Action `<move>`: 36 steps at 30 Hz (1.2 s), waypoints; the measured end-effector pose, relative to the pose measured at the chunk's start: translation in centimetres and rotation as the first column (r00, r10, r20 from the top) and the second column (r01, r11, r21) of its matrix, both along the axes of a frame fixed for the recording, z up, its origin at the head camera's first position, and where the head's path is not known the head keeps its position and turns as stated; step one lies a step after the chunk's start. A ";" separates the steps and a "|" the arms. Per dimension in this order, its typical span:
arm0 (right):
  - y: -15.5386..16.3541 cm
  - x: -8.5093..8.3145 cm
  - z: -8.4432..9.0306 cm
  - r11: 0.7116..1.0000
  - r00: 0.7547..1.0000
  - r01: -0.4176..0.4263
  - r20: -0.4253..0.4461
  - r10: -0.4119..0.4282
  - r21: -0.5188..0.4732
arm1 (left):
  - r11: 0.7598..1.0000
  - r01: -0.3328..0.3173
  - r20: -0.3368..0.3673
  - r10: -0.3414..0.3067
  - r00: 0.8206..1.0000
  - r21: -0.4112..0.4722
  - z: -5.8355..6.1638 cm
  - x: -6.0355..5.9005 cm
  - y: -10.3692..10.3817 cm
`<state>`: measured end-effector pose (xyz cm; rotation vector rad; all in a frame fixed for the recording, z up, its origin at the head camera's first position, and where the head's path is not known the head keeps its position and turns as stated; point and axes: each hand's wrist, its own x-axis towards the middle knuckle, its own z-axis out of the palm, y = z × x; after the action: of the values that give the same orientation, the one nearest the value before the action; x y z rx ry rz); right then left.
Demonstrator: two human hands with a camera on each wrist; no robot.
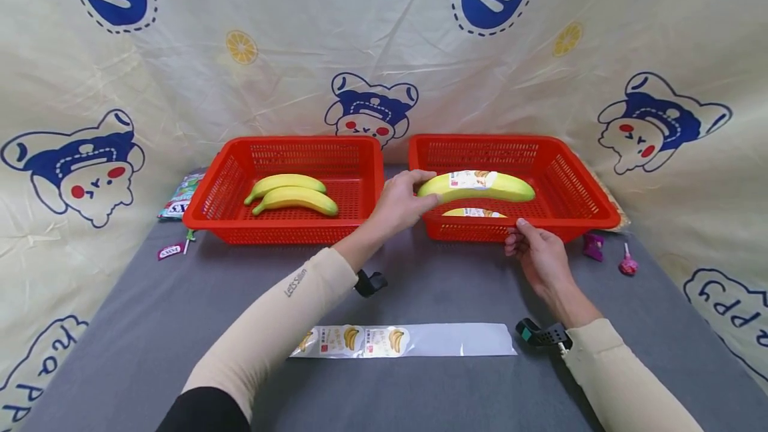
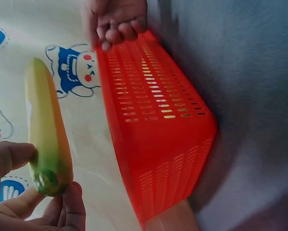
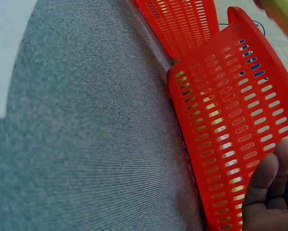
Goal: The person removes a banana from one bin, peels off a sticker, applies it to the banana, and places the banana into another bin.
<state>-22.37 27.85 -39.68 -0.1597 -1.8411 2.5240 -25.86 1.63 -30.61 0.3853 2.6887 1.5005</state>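
We log two bare bananas (image 1: 292, 193) in the left basket (image 1: 228, 172), one labelled, apparently, in the right basket (image 1: 576, 175), and another labelled banana (image 1: 477, 186) pinched in our left hand (image 1: 399, 202) over it, while our right hand (image 1: 540, 252) fingers that basket's front rim, seemingly without gripping.

A yellow banana (image 1: 477, 187) with green-tinged ends and a white printed label around its middle lies level, lengthwise left to right, held in the air just above the front part of the right red basket (image 1: 576, 179). This perforated plastic basket sits upright on the grey table, with another labelled banana (image 1: 474, 213) inside it, directly below the first.
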 end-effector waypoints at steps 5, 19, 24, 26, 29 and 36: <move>-0.1 0.0 0.0 1.000 1.000 0.008 0.006 -0.008 0.024 | 0.996 -0.021 -0.017 0.019 1.000 -0.088 0.0 -2.5 2.6; -0.1 -0.1 -0.2 0.998 0.999 0.040 0.009 -0.041 0.051 | 0.870 -0.067 -0.099 0.021 0.995 -0.488 -2.1 -6.8 6.9; -0.1 -0.2 -0.4 0.997 0.998 0.054 0.018 -0.055 0.050 | 0.785 -0.061 -0.138 -0.032 0.990 -0.617 -2.9 -6.9 7.5; -0.1 -0.2 -0.4 0.997 0.998 0.054 0.015 -0.055 0.048 | 0.764 -0.068 -0.149 -0.038 0.988 -0.642 -3.1 -6.9 7.7; -0.1 -0.3 -0.4 0.997 0.999 0.052 0.009 -0.052 0.049 | 0.751 -0.074 -0.151 -0.034 0.988 -0.656 -3.3 -7.1 8.0; -0.1 -0.2 -0.3 0.997 0.999 0.048 0.013 -0.049 0.062 | 0.703 -0.029 -0.113 -0.074 0.991 -0.710 -3.4 -7.2 8.3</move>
<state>-22.52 27.76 -39.97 -0.2199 -1.8934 2.4381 -33.05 9.89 -34.02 0.4665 3.0623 0.3208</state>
